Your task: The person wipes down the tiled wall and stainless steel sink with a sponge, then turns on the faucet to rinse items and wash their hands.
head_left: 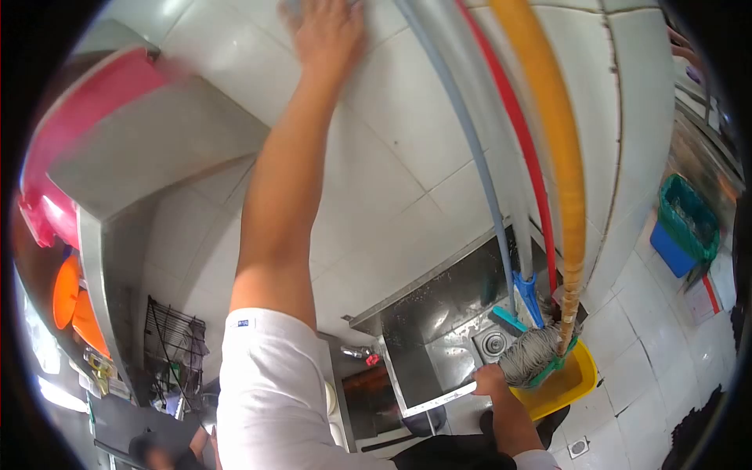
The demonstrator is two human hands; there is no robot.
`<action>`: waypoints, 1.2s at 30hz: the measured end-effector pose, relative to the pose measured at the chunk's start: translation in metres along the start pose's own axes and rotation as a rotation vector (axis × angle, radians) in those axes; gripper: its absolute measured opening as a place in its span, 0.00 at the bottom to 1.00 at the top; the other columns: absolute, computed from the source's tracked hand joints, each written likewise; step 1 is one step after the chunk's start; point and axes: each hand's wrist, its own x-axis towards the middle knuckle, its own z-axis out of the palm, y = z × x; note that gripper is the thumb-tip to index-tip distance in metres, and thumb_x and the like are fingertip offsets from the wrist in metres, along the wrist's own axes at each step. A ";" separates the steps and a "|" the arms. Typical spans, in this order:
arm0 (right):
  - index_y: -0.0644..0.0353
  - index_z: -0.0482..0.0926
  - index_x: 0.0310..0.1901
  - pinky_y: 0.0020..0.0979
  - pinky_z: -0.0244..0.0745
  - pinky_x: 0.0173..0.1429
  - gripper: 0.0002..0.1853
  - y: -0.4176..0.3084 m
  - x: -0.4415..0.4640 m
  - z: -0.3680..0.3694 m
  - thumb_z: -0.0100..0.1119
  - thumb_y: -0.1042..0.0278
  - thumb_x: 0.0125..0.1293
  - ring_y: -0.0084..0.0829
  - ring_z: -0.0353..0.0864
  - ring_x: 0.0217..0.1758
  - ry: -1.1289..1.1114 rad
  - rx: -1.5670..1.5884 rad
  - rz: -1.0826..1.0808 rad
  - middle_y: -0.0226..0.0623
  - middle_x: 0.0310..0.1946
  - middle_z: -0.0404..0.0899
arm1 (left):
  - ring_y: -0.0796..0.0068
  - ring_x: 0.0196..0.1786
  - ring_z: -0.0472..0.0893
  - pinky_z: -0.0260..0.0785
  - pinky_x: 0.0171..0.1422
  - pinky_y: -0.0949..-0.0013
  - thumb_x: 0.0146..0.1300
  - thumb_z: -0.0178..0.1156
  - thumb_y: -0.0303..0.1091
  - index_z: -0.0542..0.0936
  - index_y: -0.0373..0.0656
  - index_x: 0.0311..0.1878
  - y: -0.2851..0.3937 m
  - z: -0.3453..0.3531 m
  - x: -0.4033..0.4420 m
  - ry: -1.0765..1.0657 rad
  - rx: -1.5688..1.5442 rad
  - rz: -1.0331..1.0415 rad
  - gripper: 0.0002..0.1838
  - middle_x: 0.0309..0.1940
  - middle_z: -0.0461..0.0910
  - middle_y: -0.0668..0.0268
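Observation:
My left hand (pixel 327 35) is raised high against the white tiled wall (pixel 384 149), its fingertips cut off by the top of the view. A small greyish thing shows beside its fingers, too little of it to name. Low down, my right hand (pixel 491 381) grips the front rim of a steel sink (pixel 439 398). Right beside that hand hangs a grey string mop head (pixel 533 354). In the sink are a drain (pixel 493 342) and a teal-handled brush (pixel 509 319).
Long blue, red (pixel 526 149) and yellow (pixel 565 141) poles lean at the right. A yellow basin (pixel 576 384) stands beside the sink. At left a steel shelf (pixel 157 149) holds pink (pixel 94 102) and orange (pixel 66 291) plastic ware. A bin (pixel 685 223) stands far right; another person (pixel 160 454) is lower left.

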 end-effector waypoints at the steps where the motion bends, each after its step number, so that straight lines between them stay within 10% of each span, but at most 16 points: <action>1: 0.46 0.86 0.42 0.43 0.78 0.52 0.25 0.000 -0.001 -0.002 0.71 0.42 0.43 0.41 0.84 0.45 -0.019 -0.007 -0.008 0.37 0.38 0.86 | 0.52 0.77 0.55 0.39 0.79 0.45 0.70 0.47 0.42 0.65 0.36 0.70 0.011 0.002 0.006 -0.010 -0.001 0.032 0.29 0.73 0.61 0.52; 2: 0.46 0.86 0.43 0.43 0.78 0.53 0.26 -0.001 -0.001 -0.008 0.71 0.41 0.43 0.41 0.84 0.46 -0.018 -0.010 -0.020 0.37 0.39 0.86 | 0.52 0.76 0.56 0.41 0.79 0.44 0.70 0.48 0.42 0.66 0.36 0.68 0.018 0.021 -0.006 0.063 -0.122 0.061 0.28 0.73 0.61 0.53; 3: 0.47 0.86 0.43 0.43 0.78 0.53 0.26 -0.002 -0.002 -0.012 0.71 0.41 0.43 0.41 0.84 0.46 -0.019 -0.016 -0.033 0.38 0.39 0.86 | 0.60 0.67 0.71 0.49 0.74 0.40 0.67 0.52 0.41 0.71 0.42 0.62 0.028 0.017 -0.010 -0.501 -0.325 -0.089 0.23 0.64 0.72 0.56; 5: 0.47 0.86 0.44 0.42 0.78 0.54 0.27 -0.003 -0.003 -0.017 0.71 0.41 0.44 0.42 0.84 0.47 -0.049 -0.021 -0.026 0.38 0.40 0.86 | 0.65 0.69 0.68 0.49 0.76 0.43 0.68 0.50 0.43 0.73 0.48 0.61 0.066 0.041 -0.078 -0.231 0.086 0.325 0.21 0.64 0.72 0.62; 7: 0.47 0.86 0.43 0.43 0.77 0.54 0.26 -0.004 -0.003 -0.020 0.71 0.42 0.43 0.42 0.84 0.48 -0.066 0.000 -0.014 0.39 0.40 0.85 | 0.73 0.76 0.56 0.44 0.79 0.47 0.71 0.47 0.50 0.71 0.52 0.66 0.093 0.018 -0.130 -0.402 0.140 0.528 0.25 0.71 0.63 0.72; 14: 0.50 0.86 0.37 0.45 0.75 0.52 0.21 -0.001 -0.003 -0.005 0.71 0.50 0.41 0.42 0.83 0.46 0.022 0.093 0.021 0.40 0.37 0.84 | 0.66 0.70 0.67 0.49 0.74 0.38 0.66 0.53 0.38 0.76 0.44 0.61 0.063 0.011 -0.063 -0.048 -0.068 0.007 0.21 0.63 0.72 0.62; 16: 0.50 0.86 0.38 0.45 0.75 0.51 0.21 0.000 -0.002 -0.006 0.71 0.50 0.41 0.43 0.84 0.45 0.035 0.101 0.006 0.41 0.36 0.84 | 0.52 0.76 0.57 0.43 0.78 0.45 0.70 0.49 0.41 0.65 0.36 0.69 0.080 0.013 -0.070 -0.104 -0.014 -0.002 0.29 0.73 0.60 0.51; 17: 0.49 0.86 0.38 0.45 0.76 0.50 0.21 -0.001 -0.003 -0.006 0.71 0.50 0.41 0.43 0.84 0.44 0.051 0.104 -0.014 0.41 0.35 0.84 | 0.64 0.69 0.67 0.52 0.72 0.37 0.65 0.54 0.37 0.78 0.42 0.57 0.093 0.047 -0.098 -0.053 0.019 0.056 0.19 0.61 0.73 0.62; 25: 0.46 0.84 0.47 0.42 0.73 0.58 0.24 -0.005 -0.005 -0.008 0.68 0.52 0.45 0.42 0.82 0.50 -0.019 0.083 0.073 0.40 0.41 0.84 | 0.65 0.76 0.58 0.43 0.80 0.45 0.64 0.50 0.32 0.60 0.43 0.73 0.223 0.070 -0.296 -0.560 -0.157 0.645 0.32 0.72 0.62 0.62; 29: 0.49 0.85 0.44 0.42 0.73 0.56 0.21 -0.003 -0.003 0.004 0.65 0.58 0.44 0.41 0.82 0.50 0.037 0.106 0.050 0.39 0.40 0.84 | 0.61 0.74 0.61 0.46 0.78 0.50 0.63 0.51 0.32 0.65 0.41 0.69 0.171 0.060 -0.224 -0.192 -0.272 0.008 0.28 0.70 0.62 0.60; 33: 0.49 0.83 0.49 0.40 0.69 0.61 0.25 -0.004 -0.002 -0.002 0.66 0.58 0.45 0.40 0.78 0.56 -0.061 0.156 0.065 0.40 0.47 0.82 | 0.60 0.74 0.61 0.50 0.76 0.51 0.63 0.51 0.31 0.67 0.40 0.67 0.171 0.049 -0.213 -0.029 -0.099 -0.097 0.26 0.70 0.63 0.59; 36: 0.49 0.84 0.48 0.41 0.70 0.60 0.24 -0.005 -0.004 -0.002 0.66 0.58 0.45 0.39 0.79 0.55 -0.043 0.161 0.063 0.39 0.46 0.82 | 0.63 0.76 0.57 0.48 0.78 0.52 0.64 0.51 0.34 0.66 0.42 0.69 0.235 0.069 -0.280 -0.557 -0.201 0.343 0.28 0.72 0.60 0.63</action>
